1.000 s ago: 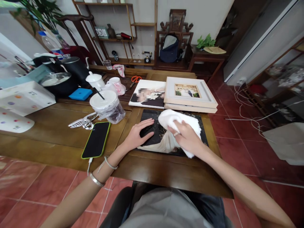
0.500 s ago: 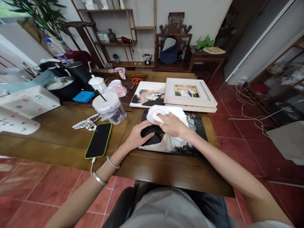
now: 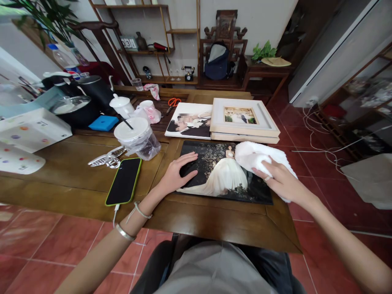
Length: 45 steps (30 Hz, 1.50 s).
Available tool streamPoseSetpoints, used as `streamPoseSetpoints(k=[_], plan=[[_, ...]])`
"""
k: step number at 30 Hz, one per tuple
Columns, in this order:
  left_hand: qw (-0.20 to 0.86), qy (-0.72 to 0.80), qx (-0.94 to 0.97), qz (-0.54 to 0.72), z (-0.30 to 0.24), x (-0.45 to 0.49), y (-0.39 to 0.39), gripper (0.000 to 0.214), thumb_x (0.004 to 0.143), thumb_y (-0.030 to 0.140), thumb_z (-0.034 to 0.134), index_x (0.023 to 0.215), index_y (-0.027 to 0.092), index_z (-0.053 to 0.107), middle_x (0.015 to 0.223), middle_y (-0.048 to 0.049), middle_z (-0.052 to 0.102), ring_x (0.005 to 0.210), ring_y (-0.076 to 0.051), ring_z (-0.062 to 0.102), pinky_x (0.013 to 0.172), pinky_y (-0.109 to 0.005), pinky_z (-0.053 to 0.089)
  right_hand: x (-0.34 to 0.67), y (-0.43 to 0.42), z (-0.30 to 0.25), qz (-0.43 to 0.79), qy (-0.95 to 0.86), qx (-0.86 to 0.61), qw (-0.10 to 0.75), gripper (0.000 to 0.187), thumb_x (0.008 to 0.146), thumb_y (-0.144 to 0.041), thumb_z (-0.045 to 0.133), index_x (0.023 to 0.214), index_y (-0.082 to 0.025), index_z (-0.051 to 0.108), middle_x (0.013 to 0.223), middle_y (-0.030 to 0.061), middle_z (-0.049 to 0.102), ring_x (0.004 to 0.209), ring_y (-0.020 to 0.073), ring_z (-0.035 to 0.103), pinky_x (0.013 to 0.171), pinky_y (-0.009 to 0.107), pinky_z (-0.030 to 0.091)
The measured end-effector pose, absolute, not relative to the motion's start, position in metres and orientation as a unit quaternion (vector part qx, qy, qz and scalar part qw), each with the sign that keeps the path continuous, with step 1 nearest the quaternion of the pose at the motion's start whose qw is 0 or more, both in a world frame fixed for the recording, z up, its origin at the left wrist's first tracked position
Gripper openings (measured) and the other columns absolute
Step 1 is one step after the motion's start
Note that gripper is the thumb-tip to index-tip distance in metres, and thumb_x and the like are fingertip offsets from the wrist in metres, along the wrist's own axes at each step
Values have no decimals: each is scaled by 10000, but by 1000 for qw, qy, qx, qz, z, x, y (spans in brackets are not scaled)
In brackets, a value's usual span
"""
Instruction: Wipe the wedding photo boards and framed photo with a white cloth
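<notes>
A dark photo print of a figure in a white gown lies flat at the near edge of the wooden table. My left hand rests flat on the print's left side, fingers stretched out. My right hand is closed on a white cloth at the print's right edge, pressing it down.
Behind the print lie a white-framed picture and another photo print. To the left are a green-cased phone, a plastic cup in a bag, a metal clip tool, pots and white boxes. Red floor tiles surround the table.
My right hand swept the white cloth from the print's upper left across to its right edge, uncovering the gown picture. My left hand stayed on the print's left side.
</notes>
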<state>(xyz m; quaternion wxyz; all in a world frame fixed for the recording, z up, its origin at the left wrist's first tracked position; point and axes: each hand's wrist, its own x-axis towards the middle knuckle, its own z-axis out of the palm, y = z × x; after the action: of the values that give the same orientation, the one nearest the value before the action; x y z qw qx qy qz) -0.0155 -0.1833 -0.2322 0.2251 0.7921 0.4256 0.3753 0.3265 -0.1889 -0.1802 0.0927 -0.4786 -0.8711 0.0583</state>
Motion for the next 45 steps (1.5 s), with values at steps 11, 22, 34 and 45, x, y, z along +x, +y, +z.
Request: streamPoseSetpoints(k=[11, 22, 34, 45], plan=[[229, 429, 791, 371, -232, -16, -185, 393, 823, 247, 620, 1210, 192, 592, 1288, -100, 597, 1260, -238, 497, 1081, -446, 379, 296, -174, -176, -57, -923, -370, 88, 326, 627, 87, 489, 769, -174, 622, 1427, 115, 437, 1338, 338, 338, 1044, 501, 365], [231, 434, 789, 369, -232, -15, -185, 398, 824, 255, 617, 1216, 197, 588, 1287, -96, 599, 1263, -243, 493, 1081, -449, 377, 276, -197, -186, -4, -923, -383, 36, 420, 616, -3, 507, 949, -156, 714, 1472, 121, 366, 1376, 429, 178, 1048, 670, 245], [227, 447, 787, 359, -229, -15, -186, 421, 819, 261, 618, 1234, 210, 575, 1307, -89, 584, 1258, -246, 498, 1081, -450, 379, 267, -286, -175, 147, -926, -339, 73, 298, 584, -74, 564, 786, -244, 703, 1515, 24, 281, 1400, 368, 148, 1101, 653, 100], [233, 436, 789, 365, -229, -15, -185, 413, 816, 251, 618, 1225, 202, 581, 1294, -92, 594, 1259, -244, 498, 1084, -447, 377, 278, -185, -181, 30, -933, -348, 87, 230, 893, -339, 510, 866, -192, 685, 1451, 83, 400, 1402, 341, 175, 1070, 693, 81]])
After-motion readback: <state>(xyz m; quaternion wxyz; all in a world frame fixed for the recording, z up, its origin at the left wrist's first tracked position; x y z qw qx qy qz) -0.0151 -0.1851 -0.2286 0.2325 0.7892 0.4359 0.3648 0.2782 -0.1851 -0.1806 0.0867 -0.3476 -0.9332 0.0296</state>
